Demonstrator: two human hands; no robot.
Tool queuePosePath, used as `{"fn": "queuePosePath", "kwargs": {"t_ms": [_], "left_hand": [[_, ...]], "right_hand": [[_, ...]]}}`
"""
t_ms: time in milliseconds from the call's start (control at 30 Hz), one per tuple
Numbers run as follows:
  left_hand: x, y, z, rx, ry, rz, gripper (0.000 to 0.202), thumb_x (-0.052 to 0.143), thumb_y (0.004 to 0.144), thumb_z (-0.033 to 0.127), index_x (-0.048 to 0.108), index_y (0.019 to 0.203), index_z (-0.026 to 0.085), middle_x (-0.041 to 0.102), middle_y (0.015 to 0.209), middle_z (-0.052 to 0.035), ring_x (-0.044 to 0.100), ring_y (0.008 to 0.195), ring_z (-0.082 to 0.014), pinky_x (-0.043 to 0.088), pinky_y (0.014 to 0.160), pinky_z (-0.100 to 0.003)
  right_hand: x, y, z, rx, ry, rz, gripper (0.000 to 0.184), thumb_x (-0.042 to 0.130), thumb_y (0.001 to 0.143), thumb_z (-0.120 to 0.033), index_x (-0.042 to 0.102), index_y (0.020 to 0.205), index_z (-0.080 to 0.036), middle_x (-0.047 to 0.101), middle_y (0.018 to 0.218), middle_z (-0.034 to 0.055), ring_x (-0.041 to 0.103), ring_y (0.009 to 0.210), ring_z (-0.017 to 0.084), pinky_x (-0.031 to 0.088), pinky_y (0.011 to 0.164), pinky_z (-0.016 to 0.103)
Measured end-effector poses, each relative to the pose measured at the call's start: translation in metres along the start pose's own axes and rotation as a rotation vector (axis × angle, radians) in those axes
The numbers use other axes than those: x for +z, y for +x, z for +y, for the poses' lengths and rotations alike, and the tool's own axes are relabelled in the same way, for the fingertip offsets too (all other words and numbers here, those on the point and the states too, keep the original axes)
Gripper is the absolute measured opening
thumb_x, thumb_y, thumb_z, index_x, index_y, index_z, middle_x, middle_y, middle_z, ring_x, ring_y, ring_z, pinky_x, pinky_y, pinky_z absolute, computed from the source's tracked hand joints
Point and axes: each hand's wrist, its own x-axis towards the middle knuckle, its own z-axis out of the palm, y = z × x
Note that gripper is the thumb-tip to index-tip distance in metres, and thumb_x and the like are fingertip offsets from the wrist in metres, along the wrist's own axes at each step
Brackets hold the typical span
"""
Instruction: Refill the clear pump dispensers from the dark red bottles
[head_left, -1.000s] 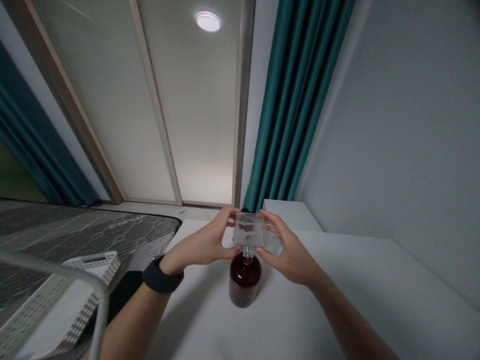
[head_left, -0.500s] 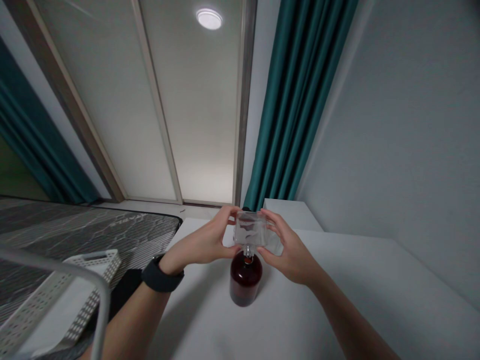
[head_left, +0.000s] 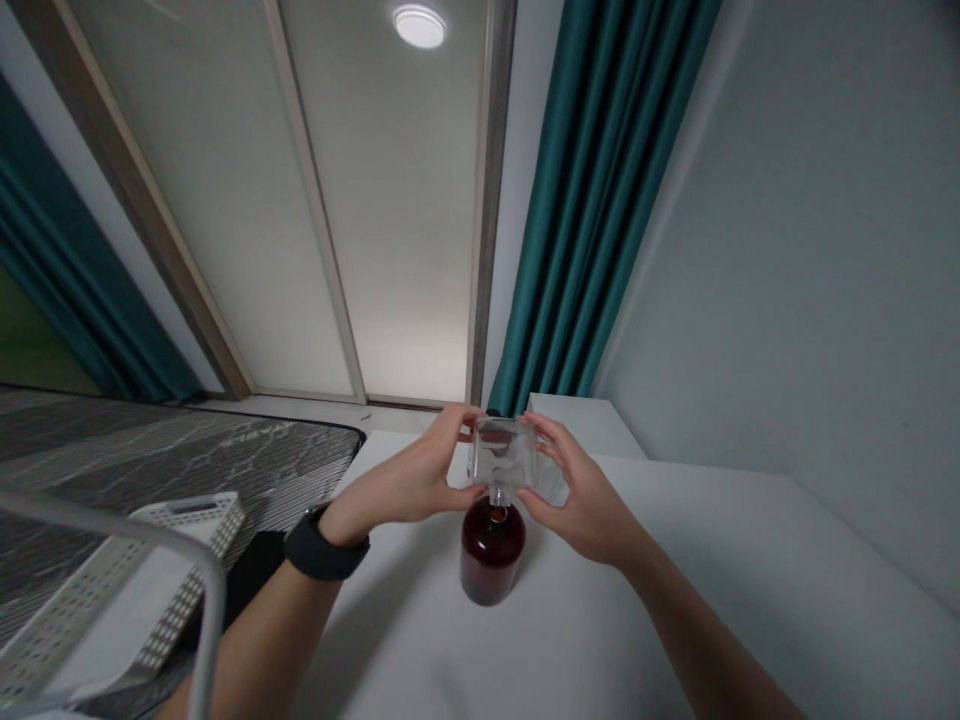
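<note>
A dark brown round bottle (head_left: 491, 555) stands upright on the white table (head_left: 570, 640). Above it, a clear square bottle (head_left: 502, 455) is held upside down, its short neck pointing into the brown bottle's mouth. My left hand (head_left: 409, 485) grips the clear bottle from the left, fingers curled round its side. My right hand (head_left: 581, 495) grips it from the right, fingers over its top and side. A black watch sits on my left wrist.
A white perforated basket (head_left: 120, 590) lies at the lower left behind a grey metal rail (head_left: 202, 620). A grey patterned mattress (head_left: 172, 455) lies to the left. Teal curtains (head_left: 592, 200) hang behind the table, and a white wall runs along its right side.
Both hands and the clear bottle sit slightly higher in view; the inverted bottle stays over the brown bottle's mouth. Nothing was let go.
</note>
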Motion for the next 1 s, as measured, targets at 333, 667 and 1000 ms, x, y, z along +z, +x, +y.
{"fn": "queuePosePath", "kwargs": {"t_ms": [333,667,1000], "left_hand": [[-0.0006,-0.0023,-0.0009,-0.022,0.004,-0.005,0.062,0.071,0.081,0.024,0.036,0.132,0.025,0.048,0.131,-0.0092,0.053,0.126,-0.0276,0.043,0.113,-0.055],[-0.0009,-0.0030,-0.0015,-0.024,-0.007,0.007,0.065,0.072,0.079,0.019,0.035,0.132,0.026,0.047,0.132,-0.0094,0.052,0.129,-0.0288,0.043,0.113,-0.056],[-0.0026,-0.0037,0.0006,-0.017,0.020,0.008,0.066,0.072,0.079,0.021,0.035,0.133,0.027,0.047,0.132,-0.0088,0.052,0.128,-0.0286,0.043,0.113,-0.055]], "right_hand": [[0.0007,0.0008,-0.0019,-0.019,-0.019,0.009,0.072,0.065,0.082,-0.017,0.035,0.146,-0.029,0.045,0.149,0.0106,0.046,0.139,0.030,0.040,0.116,0.054],[0.0019,0.0000,-0.0011,-0.036,-0.026,0.012,0.073,0.065,0.082,-0.016,0.034,0.147,-0.029,0.044,0.150,0.0108,0.046,0.139,0.030,0.039,0.117,0.055],[0.0025,-0.0014,-0.0029,-0.038,-0.034,0.026,0.075,0.065,0.080,-0.013,0.035,0.147,-0.032,0.044,0.150,0.0087,0.046,0.139,0.030,0.038,0.117,0.054]]}}
